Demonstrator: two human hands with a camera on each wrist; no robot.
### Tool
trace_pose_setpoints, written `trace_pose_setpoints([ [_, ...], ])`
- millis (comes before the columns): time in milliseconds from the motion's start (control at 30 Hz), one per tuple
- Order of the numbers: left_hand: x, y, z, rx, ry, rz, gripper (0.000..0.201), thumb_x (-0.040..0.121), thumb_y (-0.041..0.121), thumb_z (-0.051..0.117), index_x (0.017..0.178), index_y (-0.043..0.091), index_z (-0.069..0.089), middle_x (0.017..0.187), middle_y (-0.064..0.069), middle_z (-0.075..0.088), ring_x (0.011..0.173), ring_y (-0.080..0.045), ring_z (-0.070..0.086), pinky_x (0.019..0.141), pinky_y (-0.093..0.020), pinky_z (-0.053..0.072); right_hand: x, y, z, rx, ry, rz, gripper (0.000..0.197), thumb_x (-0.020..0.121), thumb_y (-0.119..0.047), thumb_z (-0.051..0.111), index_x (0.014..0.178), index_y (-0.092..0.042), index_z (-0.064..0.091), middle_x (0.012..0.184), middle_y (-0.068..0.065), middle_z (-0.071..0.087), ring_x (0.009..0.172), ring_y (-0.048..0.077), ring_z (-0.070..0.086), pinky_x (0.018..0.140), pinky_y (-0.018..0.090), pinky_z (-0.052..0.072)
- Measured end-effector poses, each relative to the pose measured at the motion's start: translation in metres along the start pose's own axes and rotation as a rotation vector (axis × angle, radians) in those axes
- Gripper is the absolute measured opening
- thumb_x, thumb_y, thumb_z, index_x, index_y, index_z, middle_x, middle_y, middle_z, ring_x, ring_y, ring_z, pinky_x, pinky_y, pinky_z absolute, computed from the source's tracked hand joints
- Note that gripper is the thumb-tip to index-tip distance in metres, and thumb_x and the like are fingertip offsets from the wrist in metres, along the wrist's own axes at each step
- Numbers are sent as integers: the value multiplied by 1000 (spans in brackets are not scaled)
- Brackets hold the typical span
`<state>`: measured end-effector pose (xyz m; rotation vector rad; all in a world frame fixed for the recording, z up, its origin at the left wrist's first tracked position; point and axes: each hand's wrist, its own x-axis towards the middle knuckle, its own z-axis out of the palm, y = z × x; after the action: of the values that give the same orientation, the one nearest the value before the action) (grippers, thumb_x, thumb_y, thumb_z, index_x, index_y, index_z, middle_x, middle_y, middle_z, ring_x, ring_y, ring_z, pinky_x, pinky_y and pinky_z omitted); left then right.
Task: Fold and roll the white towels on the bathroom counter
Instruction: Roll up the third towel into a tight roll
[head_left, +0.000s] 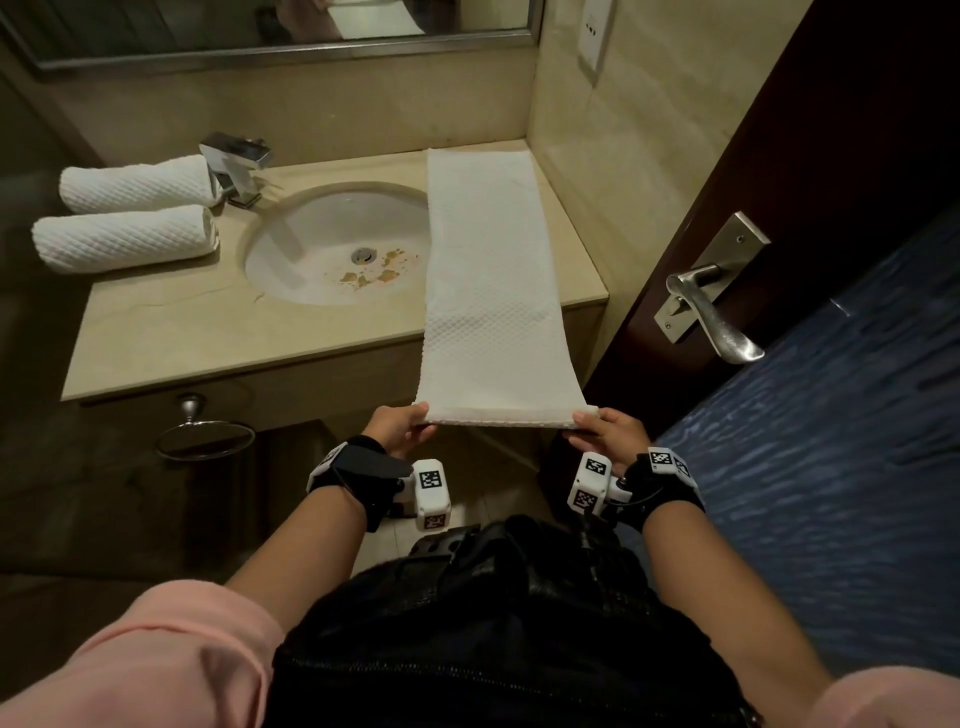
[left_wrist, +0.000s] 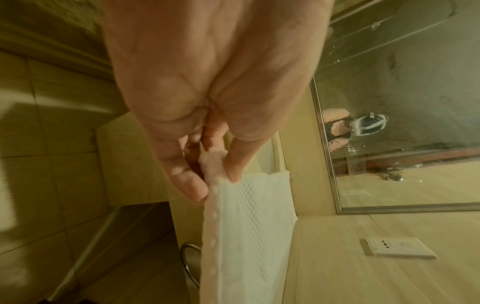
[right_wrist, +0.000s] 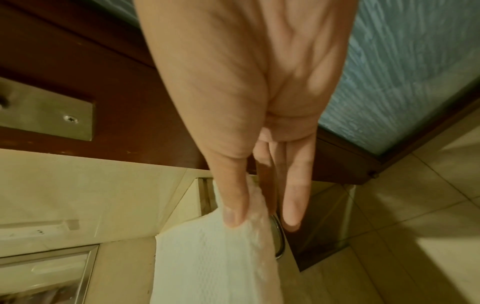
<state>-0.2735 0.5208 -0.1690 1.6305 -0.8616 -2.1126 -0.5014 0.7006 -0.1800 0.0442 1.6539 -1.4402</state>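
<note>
A long white towel, folded into a narrow strip, lies on the right side of the beige counter and overhangs its front edge. My left hand pinches the near left corner of the towel between thumb and fingers. My right hand pinches the near right corner of the towel the same way. The near end is held off the counter, in the air. Two rolled white towels lie side by side at the counter's far left.
A round sink with brown stains sits mid-counter, beside a chrome faucet. The mirror hangs above. A dark door with a metal lever handle stands close on the right. A towel ring hangs under the counter.
</note>
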Motion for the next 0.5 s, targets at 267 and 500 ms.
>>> trace_pose_setpoints([
  [267,8,-5,7,158,261,55,11,81,0,63,89,-3,57,71,-11,62,47,-15,61,63,-31,48,-2,-8,25,75,147,72,13,86,8,59,98,13,58,91,21,64,69,25,66,50,24,57],
  [500,1,10,10,176,150,-12,6,87,-10,54,86,-5,56,69,-15,54,26,-8,49,32,-13,40,2,-7,24,66,210,67,24,84,12,58,100,-3,48,90,21,60,52,25,67,52,31,59],
])
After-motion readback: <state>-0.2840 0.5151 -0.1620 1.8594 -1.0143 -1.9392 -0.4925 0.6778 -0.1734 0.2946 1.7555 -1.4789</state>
